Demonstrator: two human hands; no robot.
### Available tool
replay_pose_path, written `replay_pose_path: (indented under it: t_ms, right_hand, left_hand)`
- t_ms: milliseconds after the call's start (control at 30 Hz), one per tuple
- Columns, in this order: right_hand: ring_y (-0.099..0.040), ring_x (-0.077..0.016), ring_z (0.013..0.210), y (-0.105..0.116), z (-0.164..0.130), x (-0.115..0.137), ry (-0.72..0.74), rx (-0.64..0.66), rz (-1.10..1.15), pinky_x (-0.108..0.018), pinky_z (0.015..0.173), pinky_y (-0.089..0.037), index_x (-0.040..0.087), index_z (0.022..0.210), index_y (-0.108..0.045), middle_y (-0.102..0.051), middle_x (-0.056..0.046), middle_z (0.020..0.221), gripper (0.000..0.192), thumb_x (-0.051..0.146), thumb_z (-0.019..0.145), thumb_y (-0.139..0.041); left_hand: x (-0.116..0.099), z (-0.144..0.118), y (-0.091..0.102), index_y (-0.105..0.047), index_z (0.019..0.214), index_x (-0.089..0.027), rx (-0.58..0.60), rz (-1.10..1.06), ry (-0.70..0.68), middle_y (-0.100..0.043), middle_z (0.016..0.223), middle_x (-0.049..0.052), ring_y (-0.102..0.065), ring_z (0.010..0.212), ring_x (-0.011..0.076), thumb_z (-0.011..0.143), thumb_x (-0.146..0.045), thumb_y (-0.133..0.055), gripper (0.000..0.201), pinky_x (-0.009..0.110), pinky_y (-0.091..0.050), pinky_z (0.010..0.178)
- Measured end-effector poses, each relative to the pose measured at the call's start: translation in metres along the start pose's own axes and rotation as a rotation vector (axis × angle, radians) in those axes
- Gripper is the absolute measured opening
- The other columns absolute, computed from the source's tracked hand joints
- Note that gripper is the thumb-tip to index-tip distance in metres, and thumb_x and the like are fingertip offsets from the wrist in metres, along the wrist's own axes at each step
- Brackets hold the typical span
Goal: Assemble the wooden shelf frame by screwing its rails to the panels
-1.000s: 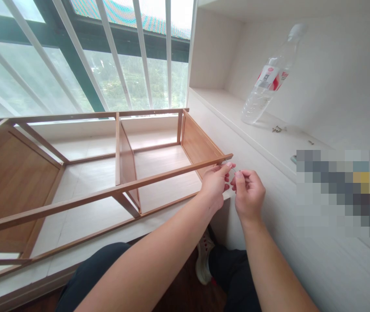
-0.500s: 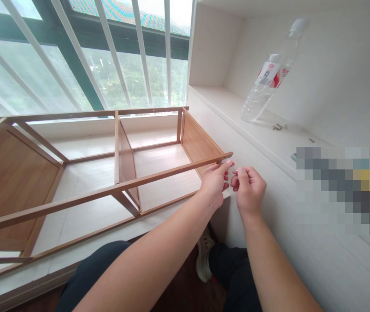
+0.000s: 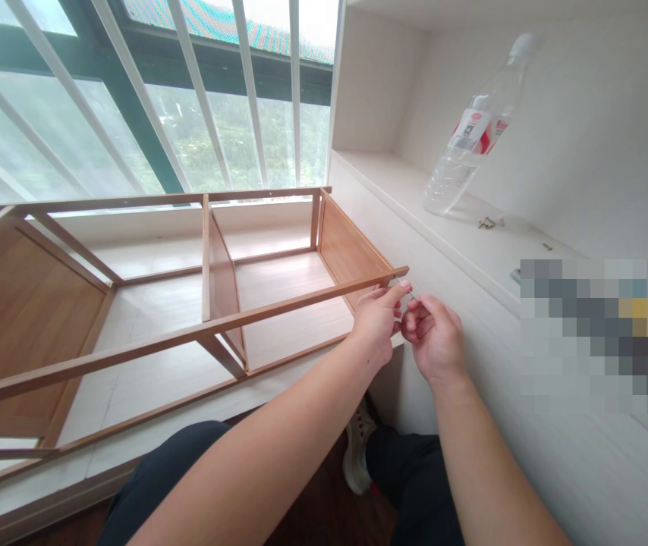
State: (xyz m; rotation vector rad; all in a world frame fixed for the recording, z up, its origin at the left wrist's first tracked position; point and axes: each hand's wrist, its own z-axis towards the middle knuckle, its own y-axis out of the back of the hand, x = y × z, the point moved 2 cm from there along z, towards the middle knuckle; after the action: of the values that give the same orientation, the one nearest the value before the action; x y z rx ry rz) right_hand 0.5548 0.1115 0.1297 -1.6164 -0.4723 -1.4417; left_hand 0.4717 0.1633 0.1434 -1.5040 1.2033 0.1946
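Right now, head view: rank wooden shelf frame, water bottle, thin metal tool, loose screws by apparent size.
1. wooden shelf frame
2. water bottle
3. thin metal tool and loose screws: both tiny, at different distances from the camera, so unranked.

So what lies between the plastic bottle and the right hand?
In the head view, a white ledge with a few small screws lies between the plastic bottle and the right hand.
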Motion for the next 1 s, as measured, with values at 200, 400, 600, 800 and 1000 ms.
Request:
replay_pose_path:
  t_ms: [200,400,600,800,1000]
  right_hand:
    - [-0.040,-0.0093,0.040,0.006,-0.002,-0.002,0.153,-0.039,-0.114,-0.021,0.040,-0.027,0.019,0.077,-0.063,-0.052,0.005,0.047,0.033,0.049,0.088,-0.067]
    - [-0.044,-0.0106,0.045,0.011,-0.006,-0.003,0.339,-0.111,-0.398,-0.024,0.046,-0.033,0.018,0.083,-0.064,-0.053,0.005,0.051,0.037,0.054,0.093,-0.065]
    - [-0.046,-0.0114,0.047,0.009,-0.009,-0.003,0.414,-0.125,-0.549,-0.025,0.050,-0.037,0.019,0.085,-0.062,-0.051,0.007,0.052,0.037,0.054,0.096,-0.061]
    - [-0.052,-0.0131,0.052,0.010,-0.009,-0.003,0.529,-0.175,-0.691,-0.026,0.055,-0.042,0.020,0.087,-0.063,-0.057,0.005,0.058,0.033,0.051,0.098,-0.059]
    - [-0.056,-0.0144,0.054,0.005,-0.009,0.004,0.565,-0.180,-0.744,-0.027,0.058,-0.044,0.020,0.086,-0.064,-0.059,0.004,0.061,0.032,0.050,0.097,-0.060]
  left_hand:
    - [0.000,-0.001,0.000,-0.075,0.080,-0.014,0.005,0.065,-0.025,-0.046,0.067,-0.003,-0.038,0.060,0.0085,0.072,-0.038,-0.086,0.027,0.022,-0.028,0.051]
    - [-0.004,-0.003,-0.001,-0.076,0.079,-0.015,0.001,0.081,-0.023,-0.041,0.067,-0.003,-0.033,0.060,0.0091,0.075,-0.039,-0.084,0.026,0.023,-0.020,0.049]
    - [-0.004,-0.002,-0.001,-0.075,0.080,-0.014,0.036,0.051,-0.035,-0.037,0.064,-0.004,-0.029,0.057,0.0087,0.074,-0.038,-0.084,0.026,0.024,-0.015,0.048]
    - [-0.005,0.000,-0.001,-0.077,0.084,-0.014,0.040,0.039,-0.027,-0.039,0.065,-0.004,-0.030,0.057,0.0082,0.075,-0.037,-0.083,0.026,0.024,-0.016,0.049]
    - [-0.003,0.002,0.000,-0.076,0.084,-0.015,0.037,0.042,-0.026,-0.039,0.065,-0.005,-0.030,0.056,0.0078,0.073,-0.038,-0.084,0.027,0.024,-0.016,0.049]
